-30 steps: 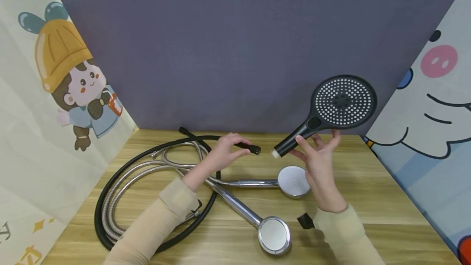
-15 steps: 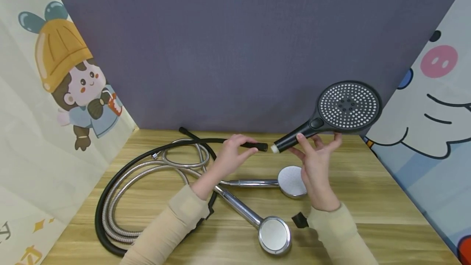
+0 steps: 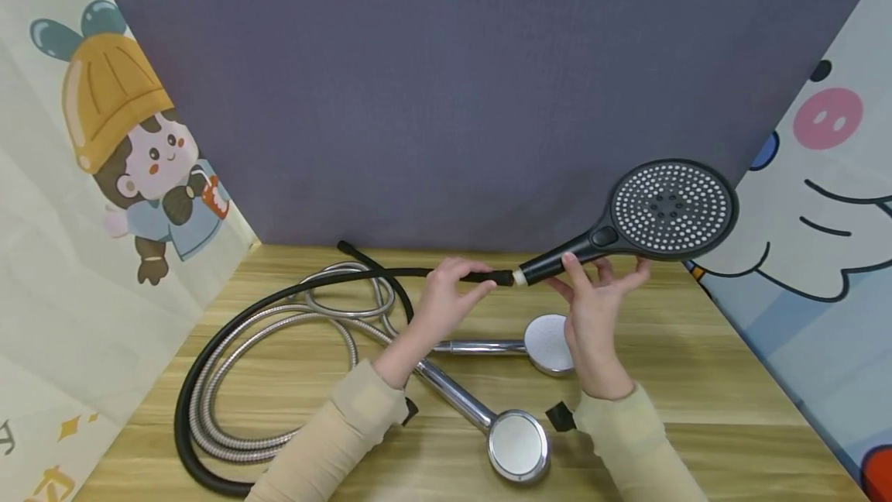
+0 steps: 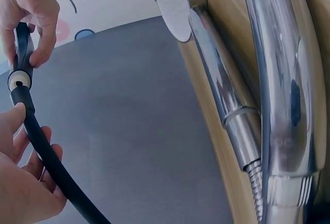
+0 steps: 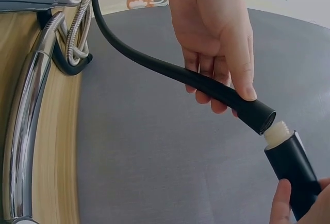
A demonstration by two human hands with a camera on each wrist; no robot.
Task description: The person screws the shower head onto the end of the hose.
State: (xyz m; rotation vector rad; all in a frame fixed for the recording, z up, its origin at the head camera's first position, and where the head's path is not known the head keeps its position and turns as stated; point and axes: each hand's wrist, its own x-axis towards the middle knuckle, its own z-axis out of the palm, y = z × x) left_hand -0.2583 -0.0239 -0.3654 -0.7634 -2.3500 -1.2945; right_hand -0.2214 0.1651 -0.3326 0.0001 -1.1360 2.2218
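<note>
My left hand (image 3: 449, 297) pinches a black shower hose (image 5: 170, 70) just behind its end fitting, thumb on top and fingers beneath. My right hand (image 3: 598, 316) holds a black shower head (image 3: 672, 209) by its handle, the round white-dotted spray face turned toward me. A pale threaded stub (image 5: 277, 133) sticks out of the handle's end. In the right wrist view the hose's open end sits right at the stub's tip, at an angle to it. Both parts are held above the wooden table (image 3: 697, 440).
Two chrome shower heads, one nearer (image 3: 518, 446) and one farther back (image 3: 549, 343), lie on the table below my hands. Coiled silver hoses (image 3: 202, 401) and the rest of the black hose lie at left. A grey panel (image 3: 446, 99) stands behind.
My left hand has moved right with the hose end, closing the gap to the threaded stub. The black shower head has tilted flatter and its face has shifted right and down.
</note>
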